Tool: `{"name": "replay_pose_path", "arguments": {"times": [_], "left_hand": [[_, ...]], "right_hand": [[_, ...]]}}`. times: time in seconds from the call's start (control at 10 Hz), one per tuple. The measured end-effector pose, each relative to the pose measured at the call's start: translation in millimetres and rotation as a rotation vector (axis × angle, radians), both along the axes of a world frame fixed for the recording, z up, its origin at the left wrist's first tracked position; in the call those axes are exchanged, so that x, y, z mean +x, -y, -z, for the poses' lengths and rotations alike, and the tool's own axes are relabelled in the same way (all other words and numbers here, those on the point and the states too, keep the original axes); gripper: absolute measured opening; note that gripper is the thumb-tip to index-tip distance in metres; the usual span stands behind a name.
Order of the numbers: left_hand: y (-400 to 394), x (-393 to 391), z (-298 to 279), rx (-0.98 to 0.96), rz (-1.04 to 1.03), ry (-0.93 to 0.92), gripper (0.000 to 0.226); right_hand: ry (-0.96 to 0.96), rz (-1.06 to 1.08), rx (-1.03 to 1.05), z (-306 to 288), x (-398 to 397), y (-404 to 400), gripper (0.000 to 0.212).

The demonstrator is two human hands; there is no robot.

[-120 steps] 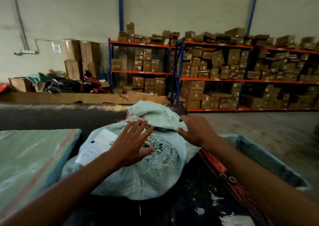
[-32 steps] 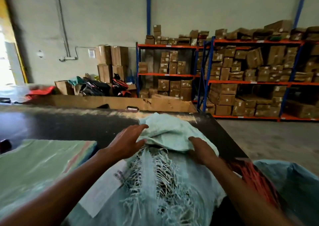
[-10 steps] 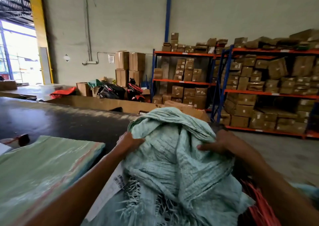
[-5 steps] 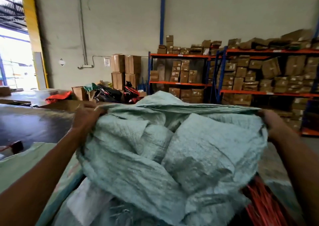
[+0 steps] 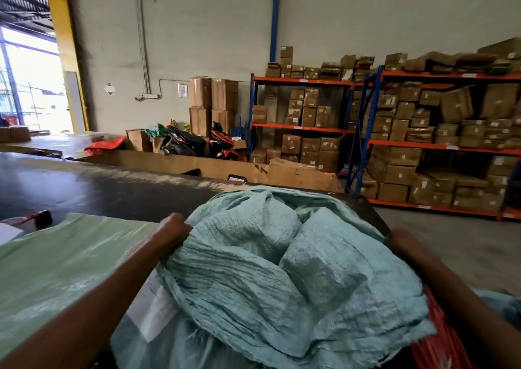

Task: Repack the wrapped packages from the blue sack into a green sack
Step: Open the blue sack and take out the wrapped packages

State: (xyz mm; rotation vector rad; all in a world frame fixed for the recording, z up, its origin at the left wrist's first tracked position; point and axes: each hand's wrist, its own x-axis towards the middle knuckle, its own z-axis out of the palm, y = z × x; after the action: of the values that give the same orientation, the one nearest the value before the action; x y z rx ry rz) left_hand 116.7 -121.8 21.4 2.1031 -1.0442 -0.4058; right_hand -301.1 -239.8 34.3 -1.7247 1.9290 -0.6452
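Two hands, the left hand [image 5: 173, 226] and right hand [image 5: 400, 240], are clenched on the blue sack [image 5: 270, 270] at lower centre, its mouth judged being opened; packages must be reached next.

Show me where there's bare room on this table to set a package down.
Bare dark table top lies beyond the flat green sack, up to the cardboard wall. Nearer, it is crowded: the blue sack fills the space between left hand and right hand.
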Motion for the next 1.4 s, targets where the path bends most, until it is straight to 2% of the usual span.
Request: {"name": "replay_pose_path", "arguments": {"times": [0.1, 0.2, 0.3, 0.4, 0.5, 0.6, 0.7, 0.8, 0.9, 1.0, 1.1, 1.2, 1.3, 1.4], "left_hand": [[-2, 1, -26, -0.184, -0.019, -0.486, 0.028], [-11, 20, -59, -0.36, 0.09, -0.875, 0.024], [-25, 57, -70, -0.454, 0.132, -0.703, 0.026], [-30, 62, -73, -0.387, 0.295, -0.893, 0.031], [-17, 61, -55, -0.222, 0.378, -0.445, 0.071], [-11, 66, -25, -0.142, 0.247, 0.169, 0.057], [-16, 58, -15, -0.094, 0.108, 0.445, 0.041], [-16, 22, -33, -0.24, 0.082, 0.263, 0.047], [-14, -24, -71, -0.353, 0.155, -0.45, 0.02], [-18, -22, -97, -0.394, 0.247, -0.866, 0.03], [-41, 17, -104, -0.494, 0.233, -0.957, 0.046], [-57, 26, -94, -0.4, 0.365, -0.939, 0.039], [-55, 19, -80, -0.309, 0.301, -0.484, 0.027], [-56, 22, -58, -0.306, 0.125, 0.029, 0.014]], "right_hand": [[0.428, -0.095, 0.116, -35, -1, -16, 0.034], [0.588, -0.093, -0.203, -65, -22, -29, 0.046], [1.508, 0.031, -0.257, -76, -62, -8, 0.045], [1.158, -0.098, -0.283, -72, -70, -6, 0.021], [0.356, -0.024, -0.368, -52, -74, 7, 0.042], [-0.183, -0.013, -0.441, -31, -75, 9, 0.02], [-0.374, 0.019, -0.397, -20, -80, 3, 0.019], [-0.204, 0.021, -0.36, -28, -60, -6, 0.009], [0.587, -0.001, -0.039, -62, -37, -9, 0.016], [0.986, -0.048, 0.14, -93, -53, -12, 0.034], [1.339, -0.389, 0.195, -100, -95, -17, 0.064], [1.169, -0.15, -0.037, -90, -124, -14, 0.033], [0.535, -0.2, -0.232, -79, -124, -1, 0.025], [-0.14, -0.11, -0.374, -67, -124, 1, 0.012]]}}
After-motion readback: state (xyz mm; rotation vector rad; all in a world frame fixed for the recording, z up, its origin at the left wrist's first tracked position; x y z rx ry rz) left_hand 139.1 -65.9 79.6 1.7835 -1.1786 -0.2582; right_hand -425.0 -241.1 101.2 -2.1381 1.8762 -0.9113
